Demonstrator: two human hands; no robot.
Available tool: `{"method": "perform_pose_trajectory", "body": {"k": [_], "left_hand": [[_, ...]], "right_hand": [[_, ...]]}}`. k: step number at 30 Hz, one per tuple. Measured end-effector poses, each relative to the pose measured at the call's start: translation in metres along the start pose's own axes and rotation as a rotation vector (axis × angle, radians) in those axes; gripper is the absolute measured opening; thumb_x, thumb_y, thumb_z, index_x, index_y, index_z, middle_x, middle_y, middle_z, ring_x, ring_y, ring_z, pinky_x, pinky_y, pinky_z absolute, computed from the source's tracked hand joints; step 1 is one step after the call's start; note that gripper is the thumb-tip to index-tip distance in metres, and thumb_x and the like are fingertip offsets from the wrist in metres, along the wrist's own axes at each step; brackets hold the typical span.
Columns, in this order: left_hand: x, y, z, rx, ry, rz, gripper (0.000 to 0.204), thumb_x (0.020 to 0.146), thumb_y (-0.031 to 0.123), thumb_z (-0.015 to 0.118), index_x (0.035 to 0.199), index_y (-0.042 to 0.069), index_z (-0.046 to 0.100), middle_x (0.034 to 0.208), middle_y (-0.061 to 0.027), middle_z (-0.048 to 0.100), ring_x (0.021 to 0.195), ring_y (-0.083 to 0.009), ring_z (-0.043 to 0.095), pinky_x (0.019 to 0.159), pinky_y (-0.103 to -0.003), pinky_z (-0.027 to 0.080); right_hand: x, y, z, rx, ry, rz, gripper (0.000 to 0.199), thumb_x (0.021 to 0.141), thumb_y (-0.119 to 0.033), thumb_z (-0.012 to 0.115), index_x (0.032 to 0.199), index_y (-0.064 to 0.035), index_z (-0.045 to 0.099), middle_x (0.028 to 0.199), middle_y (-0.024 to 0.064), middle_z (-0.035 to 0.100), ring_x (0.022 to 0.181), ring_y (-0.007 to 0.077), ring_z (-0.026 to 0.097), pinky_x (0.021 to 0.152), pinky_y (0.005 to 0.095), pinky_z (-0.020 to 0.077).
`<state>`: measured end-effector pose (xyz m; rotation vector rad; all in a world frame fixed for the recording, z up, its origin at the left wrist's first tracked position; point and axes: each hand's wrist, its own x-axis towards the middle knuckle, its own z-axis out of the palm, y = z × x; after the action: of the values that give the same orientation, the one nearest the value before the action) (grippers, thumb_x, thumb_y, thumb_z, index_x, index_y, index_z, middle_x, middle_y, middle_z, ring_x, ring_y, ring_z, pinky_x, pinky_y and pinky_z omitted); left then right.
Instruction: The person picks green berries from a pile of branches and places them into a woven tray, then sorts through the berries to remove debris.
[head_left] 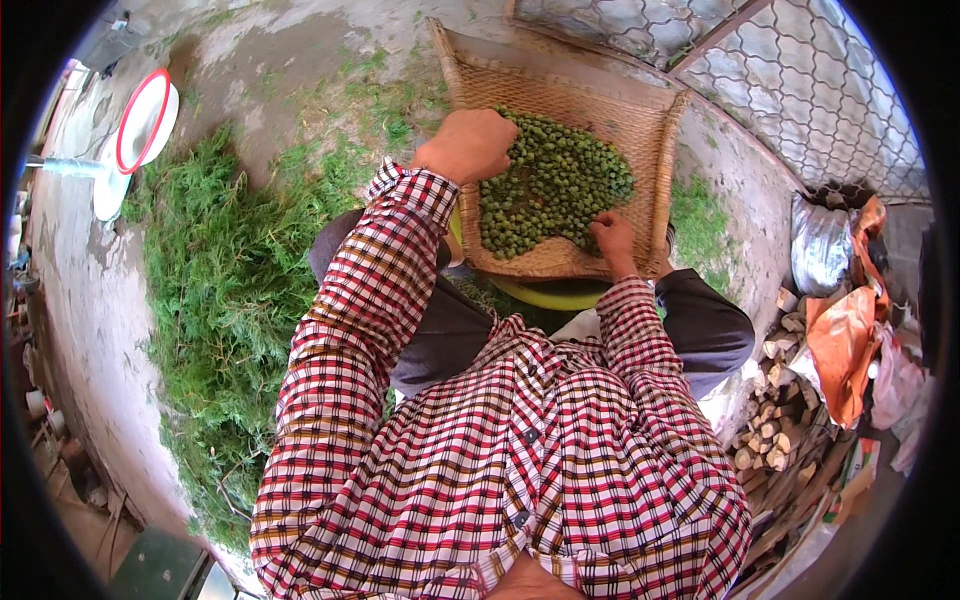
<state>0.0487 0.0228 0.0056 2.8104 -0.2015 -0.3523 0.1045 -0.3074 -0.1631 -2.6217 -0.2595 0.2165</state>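
A woven winnowing basket (470,82) rests between my knees, its open end turned away from me. Spread inside is a heap of small round green cones or berries (560,170); I cannot tell which. At the heap's far left edge, my left hand (465,147) bends over with curled fingers, their tips mostly hidden. My right hand (615,245) is at the near right edge of the heap, thumb and fingers pinched together. Whatever either hand grips is too small or hidden to make out. Part of a yellow-green basin (555,296) shows beneath the basket.
Cut green conifer branches (230,330) are piled to my left. Beyond them stands a white basin with a red rim (148,120). To the right are stacked firewood (775,430), an orange bag (840,350) and a silvery bag (820,245). Wire mesh (800,90) stands at the far right.
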Motion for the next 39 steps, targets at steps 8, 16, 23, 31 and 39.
{"method": "perform_pose_trajectory", "body": {"k": [8, 16, 23, 31, 39], "left_hand": [[0.001, -0.001, 0.007, 0.015, 0.064, 0.035, 0.022, 0.076, 0.014, 0.056, 0.093, -0.001, 0.059, 0.083, -0.017, 0.061, 0.078, -0.03, 0.06, 0.07, -0.04, 0.05], [0.001, 0.003, 0.002, 0.019, 0.101, 0.059, 0.015, 0.076, 0.01, 0.056, 0.083, -0.003, 0.061, 0.079, -0.0171, 0.062, 0.072, -0.0285, 0.061, 0.065, -0.038, 0.052], [0.002, 0.004, -0.002, 0.019, -0.029, 0.01, 0.028, 0.078, 0.017, 0.055, 0.101, 0.0, 0.056, 0.086, -0.0163, 0.059, 0.083, -0.0307, 0.058, 0.073, -0.042, 0.049], [0.004, 0.005, 0.001, 0.024, -0.035, -0.001, 0.028, 0.079, 0.018, 0.056, 0.101, 0.0, 0.056, 0.087, -0.0164, 0.059, 0.084, -0.031, 0.058, 0.073, -0.042, 0.048], [0.003, 0.003, 0.005, -0.004, 0.014, 0.032, 0.024, 0.076, 0.017, 0.058, 0.093, -0.001, 0.059, 0.09, -0.0178, 0.06, 0.084, -0.0297, 0.06, 0.073, -0.039, 0.05]], "right_hand": [[-0.005, 0.02, -0.035, 0.733, 0.015, 0.414, 0.01, 0.078, -0.002, 0.058, 0.087, 0.0017, 0.054, 0.065, 0.0089, 0.055, 0.053, 0.0158, 0.056, 0.04, 0.0271, 0.0417], [0.002, 0.044, -0.018, 0.185, -0.034, 0.247, 0.011, 0.077, -0.008, 0.059, 0.081, 0.0023, 0.061, 0.061, 0.0102, 0.059, 0.053, 0.0163, 0.058, 0.043, 0.0292, 0.0447], [0.0, 0.032, -0.008, -0.258, -0.022, 0.153, 0.016, 0.066, -0.015, 0.064, 0.072, -0.0005, 0.065, 0.07, 0.0168, 0.062, 0.061, 0.0307, 0.06, 0.062, 0.0375, 0.0484], [-0.003, 0.037, -0.024, -0.107, -0.034, 0.08, 0.015, 0.068, -0.015, 0.063, 0.069, 0.0004, 0.063, 0.062, 0.015, 0.06, 0.055, 0.0248, 0.059, 0.056, 0.0363, 0.047], [-0.008, -0.017, -0.075, 0.816, -0.266, 0.388, 0.016, 0.079, -0.008, 0.056, 0.067, -0.0081, 0.046, 0.056, -0.0006, 0.043, 0.043, 0.0088, 0.041, 0.038, 0.0241, 0.0288]]}}
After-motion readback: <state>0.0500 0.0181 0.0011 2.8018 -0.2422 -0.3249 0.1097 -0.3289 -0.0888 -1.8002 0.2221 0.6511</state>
